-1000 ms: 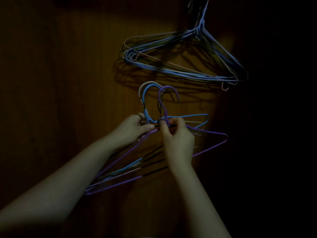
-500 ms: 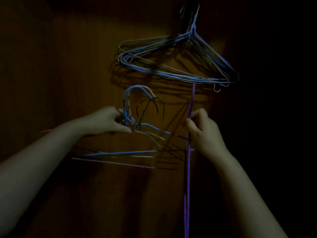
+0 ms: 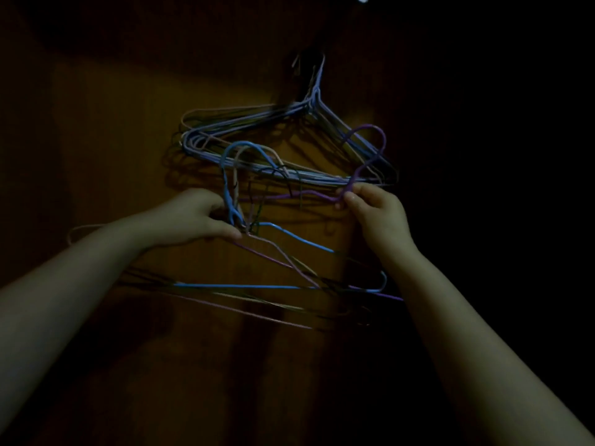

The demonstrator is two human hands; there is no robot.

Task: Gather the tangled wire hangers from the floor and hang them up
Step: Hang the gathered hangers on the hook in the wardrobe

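Both arms reach up toward mid-frame. My left hand (image 3: 193,217) pinches the hanger bundle (image 3: 228,191) at its necks; my right hand (image 3: 376,217) fingers pinch the purple hanger (image 3: 367,126) below its hook, before hung hangers (image 3: 206,146) upper centre.

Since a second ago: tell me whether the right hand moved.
Yes. The right hand, pinching the purple hanger, rose rightward to just below the right corner of the hung hangers.

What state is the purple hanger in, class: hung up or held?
Held: the right hand pinches the purple hanger below its free hook.
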